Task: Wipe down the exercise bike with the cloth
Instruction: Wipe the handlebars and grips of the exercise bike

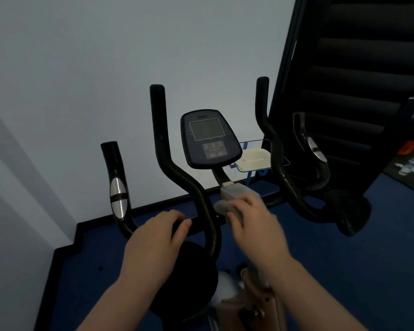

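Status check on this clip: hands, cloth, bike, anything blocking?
Left hand gripping handlebar crossbar. Right hand, blurred, pressing grey cloth on the bar below console. Nothing in the way.

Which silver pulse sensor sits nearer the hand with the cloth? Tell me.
Neither is close, but the right grip's silver sensor is somewhat nearer the right hand pressing the cloth at the handlebar's centre. The left grip's sensor lies beyond the left hand.
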`<action>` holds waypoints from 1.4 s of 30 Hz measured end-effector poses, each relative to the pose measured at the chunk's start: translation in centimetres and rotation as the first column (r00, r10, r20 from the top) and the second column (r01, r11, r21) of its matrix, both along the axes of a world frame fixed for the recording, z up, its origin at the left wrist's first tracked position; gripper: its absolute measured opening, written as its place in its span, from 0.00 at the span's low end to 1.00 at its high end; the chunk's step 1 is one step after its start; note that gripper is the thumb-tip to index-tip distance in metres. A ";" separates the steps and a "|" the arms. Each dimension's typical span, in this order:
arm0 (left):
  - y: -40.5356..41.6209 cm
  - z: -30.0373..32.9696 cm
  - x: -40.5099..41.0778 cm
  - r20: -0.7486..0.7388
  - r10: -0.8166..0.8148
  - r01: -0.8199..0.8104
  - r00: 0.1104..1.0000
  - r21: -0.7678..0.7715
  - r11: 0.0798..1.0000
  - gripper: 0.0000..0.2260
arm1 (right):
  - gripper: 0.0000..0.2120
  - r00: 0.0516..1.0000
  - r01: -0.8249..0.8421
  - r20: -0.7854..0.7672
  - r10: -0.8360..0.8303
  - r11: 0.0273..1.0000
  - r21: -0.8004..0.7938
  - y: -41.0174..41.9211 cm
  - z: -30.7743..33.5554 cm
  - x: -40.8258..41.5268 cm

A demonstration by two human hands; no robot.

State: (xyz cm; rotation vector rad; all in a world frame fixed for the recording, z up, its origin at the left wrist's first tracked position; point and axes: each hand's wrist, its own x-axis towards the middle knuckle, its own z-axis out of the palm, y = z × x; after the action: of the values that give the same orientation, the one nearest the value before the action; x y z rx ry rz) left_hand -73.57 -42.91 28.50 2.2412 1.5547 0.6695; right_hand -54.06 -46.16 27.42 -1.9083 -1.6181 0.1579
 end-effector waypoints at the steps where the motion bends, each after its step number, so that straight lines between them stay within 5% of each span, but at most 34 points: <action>1: 0.1 0.0 0.0 0.009 0.006 -0.006 1.000 -0.007 1.000 0.11 | 0.10 0.999 0.025 0.035 -0.024 1.000 -0.005 0.6 0.0 0.7; 4: 0.1 0.0 0.1 0.014 0.024 -0.024 1.000 -0.033 0.999 0.11 | 0.11 0.994 0.094 0.060 -0.094 0.996 0.010 2.0 -0.1 -1.3; 7: 0.0 0.0 0.2 0.018 0.032 -0.032 0.999 -0.036 0.999 0.10 | 0.14 0.995 0.017 -0.103 -0.005 0.994 0.111 0.5 -1.4 -2.6; 11: -0.1 0.0 0.2 0.024 0.027 -0.026 0.999 -0.035 0.999 0.10 | 0.13 0.997 -0.024 -0.072 0.028 0.998 0.061 1.2 -0.9 -0.1; 14: -0.1 -0.1 0.1 0.026 0.034 -0.033 0.999 -0.032 0.999 0.08 | 0.12 0.981 0.085 -0.179 -0.072 0.994 0.062 2.5 -0.5 -2.1; 18: -0.1 0.0 0.1 0.016 0.044 -0.044 0.999 -0.013 0.999 0.08 | 0.12 0.929 0.017 -0.370 0.006 0.998 0.059 1.2 -0.3 -1.4; 23: 0.2 -0.1 0.3 -0.023 0.052 -0.052 0.998 -0.002 0.999 0.08 | 0.11 0.966 -0.100 -0.214 0.143 0.974 0.202 2.7 1.9 -1.9; 30: 0.0 -0.3 0.3 0.066 0.065 -0.064 0.996 -0.024 0.998 0.08 | 0.15 0.914 -0.186 -0.300 0.274 0.939 0.290 -4.2 -2.1 -2.5; 38: -0.2 0.3 0.7 -0.042 0.047 -0.047 0.998 0.013 0.999 0.10 | 0.12 0.909 -0.117 -0.372 0.189 0.971 0.209 1.9 1.4 -2.3; 42: -0.2 0.2 0.6 -0.033 0.048 -0.048 0.998 0.016 0.999 0.10 | 0.17 0.918 -0.229 -0.250 0.307 0.927 0.298 -3.7 -1.9 -3.0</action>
State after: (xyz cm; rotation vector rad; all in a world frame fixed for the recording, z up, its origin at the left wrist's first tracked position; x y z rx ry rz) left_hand -72.96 -43.12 28.66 2.2434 1.6293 0.6621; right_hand -57.07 -49.84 25.57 -1.3822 -1.6014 0.3088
